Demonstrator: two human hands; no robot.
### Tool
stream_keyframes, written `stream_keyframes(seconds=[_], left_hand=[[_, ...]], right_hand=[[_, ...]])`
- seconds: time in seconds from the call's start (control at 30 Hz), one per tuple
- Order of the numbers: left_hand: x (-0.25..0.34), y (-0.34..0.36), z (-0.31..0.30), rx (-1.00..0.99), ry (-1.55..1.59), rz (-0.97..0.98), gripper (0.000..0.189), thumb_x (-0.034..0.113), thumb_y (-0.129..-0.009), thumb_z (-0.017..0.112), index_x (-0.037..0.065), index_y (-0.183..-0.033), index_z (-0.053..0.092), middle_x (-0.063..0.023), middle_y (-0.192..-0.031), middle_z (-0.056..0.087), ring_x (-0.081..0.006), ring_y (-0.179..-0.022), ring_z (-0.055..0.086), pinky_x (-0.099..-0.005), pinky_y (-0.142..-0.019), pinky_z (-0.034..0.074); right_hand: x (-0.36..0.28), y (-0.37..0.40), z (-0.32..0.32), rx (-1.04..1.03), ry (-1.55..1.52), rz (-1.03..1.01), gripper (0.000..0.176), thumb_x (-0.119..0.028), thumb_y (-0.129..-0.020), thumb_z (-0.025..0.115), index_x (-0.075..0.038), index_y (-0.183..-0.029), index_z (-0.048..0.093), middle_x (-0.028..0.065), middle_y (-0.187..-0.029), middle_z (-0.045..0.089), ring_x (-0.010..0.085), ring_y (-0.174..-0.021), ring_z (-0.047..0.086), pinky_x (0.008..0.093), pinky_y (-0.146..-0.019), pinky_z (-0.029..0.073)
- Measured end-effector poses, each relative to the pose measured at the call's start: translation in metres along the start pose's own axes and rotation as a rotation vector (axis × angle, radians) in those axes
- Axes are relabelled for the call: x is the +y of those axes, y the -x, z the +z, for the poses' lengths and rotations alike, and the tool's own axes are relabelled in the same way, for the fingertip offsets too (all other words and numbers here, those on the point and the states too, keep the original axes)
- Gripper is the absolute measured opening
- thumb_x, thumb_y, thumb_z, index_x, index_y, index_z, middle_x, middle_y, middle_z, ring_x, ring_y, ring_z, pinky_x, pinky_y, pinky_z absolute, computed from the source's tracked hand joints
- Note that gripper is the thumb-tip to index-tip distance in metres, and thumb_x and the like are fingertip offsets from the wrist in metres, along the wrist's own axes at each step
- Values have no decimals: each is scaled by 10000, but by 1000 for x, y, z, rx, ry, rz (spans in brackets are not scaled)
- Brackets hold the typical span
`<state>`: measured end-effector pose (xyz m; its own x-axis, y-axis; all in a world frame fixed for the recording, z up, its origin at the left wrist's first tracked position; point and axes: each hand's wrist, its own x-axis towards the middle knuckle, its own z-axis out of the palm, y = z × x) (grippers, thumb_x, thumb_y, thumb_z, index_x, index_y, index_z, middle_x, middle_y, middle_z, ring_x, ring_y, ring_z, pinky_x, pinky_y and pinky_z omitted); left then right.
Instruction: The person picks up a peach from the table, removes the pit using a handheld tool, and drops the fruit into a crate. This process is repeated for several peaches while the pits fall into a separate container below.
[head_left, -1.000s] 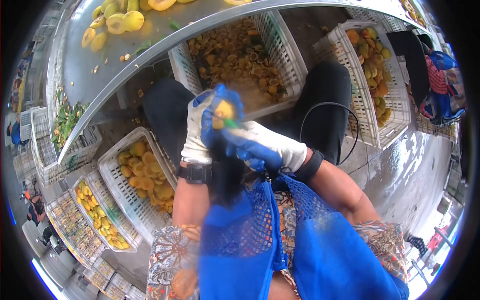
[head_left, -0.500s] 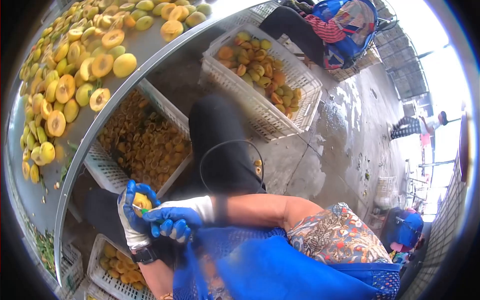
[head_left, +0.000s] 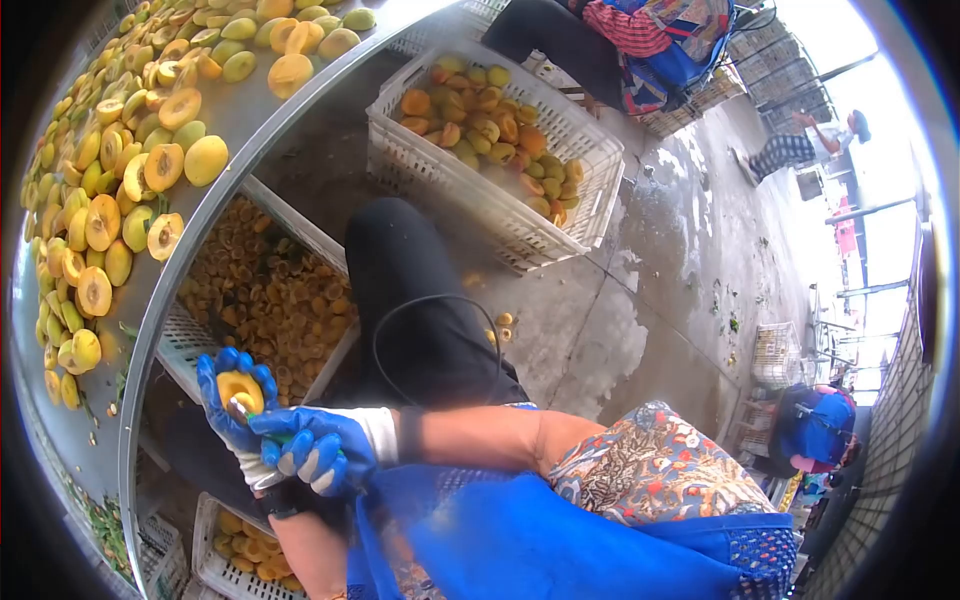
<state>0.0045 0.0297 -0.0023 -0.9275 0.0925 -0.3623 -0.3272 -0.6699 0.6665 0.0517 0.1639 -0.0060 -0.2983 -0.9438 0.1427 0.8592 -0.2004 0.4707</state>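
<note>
Left hand (head_left: pixel 226 428), blue-gloved, is closed around a yellow fruit half (head_left: pixel 240 388), cut face showing, at 8 o'clock in view. Right hand (head_left: pixel 312 448), at its 4 o'clock, grips a small tool (head_left: pixel 246 411) with its tip touching the fruit. Crate of pits (head_left: pixel 268 292) lies at 12 o'clock of the hands. Worktop (head_left: pixel 256 112) at 11 carries more fruit.

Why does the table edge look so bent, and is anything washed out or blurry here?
Head view: the fisheye lens bows the rim of the metal table into an arc and leaves black corners; the sky at upper right is blown out white; the wet floor glints; the left hand holding a fruit half is sharp.
</note>
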Motion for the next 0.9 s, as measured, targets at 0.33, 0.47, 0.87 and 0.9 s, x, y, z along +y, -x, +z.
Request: stream_keyframes(seconds=[0.33, 0.47, 0.87, 0.9], left_hand=[[15, -24, -46, 54, 79, 77, 453, 367, -1020, 500, -5, -1279, 496, -130, -1162, 616, -251, -1068, 585, -349, -938, 516], [45, 17, -35, 236, -166, 540, 425, 303, -1032, 478, 12, -1341, 480, -176, -1243, 603, -289, -1099, 614, -417, -955, 514], [158, 184, -141, 1182, -1996, 275, 426, 258, -914, 683, -40, -1212, 618, -206, -1145, 656, -342, -1065, 610, -406, -946, 456], [159, 164, -101, 1126, -1709, 443, 420, 212, -926, 675, -51, -1244, 596, -184, -1215, 639, -280, -1097, 615, -375, -982, 458]], right_hand=[[-21, 7, 56, 311, 702, -297, 406, -475, -969, 583, -80, -875, 611, -66, -574, 470, 24, -411, 432, 178, -365, 324], [-45, 7, 17, 998, 2401, -712, 317, -284, -941, 569, 31, -934, 607, 197, -771, 678, 342, -705, 682, 451, -592, 520], [-51, 25, 0, 1046, 2494, -297, 352, -282, -948, 541, 24, -1119, 522, 237, -843, 676, 414, -798, 663, 485, -715, 505], [-48, 22, 14, 1088, 2372, -259, 346, -287, -958, 524, 31, -1094, 514, 226, -811, 671, 400, -767, 665, 479, -696, 509]])
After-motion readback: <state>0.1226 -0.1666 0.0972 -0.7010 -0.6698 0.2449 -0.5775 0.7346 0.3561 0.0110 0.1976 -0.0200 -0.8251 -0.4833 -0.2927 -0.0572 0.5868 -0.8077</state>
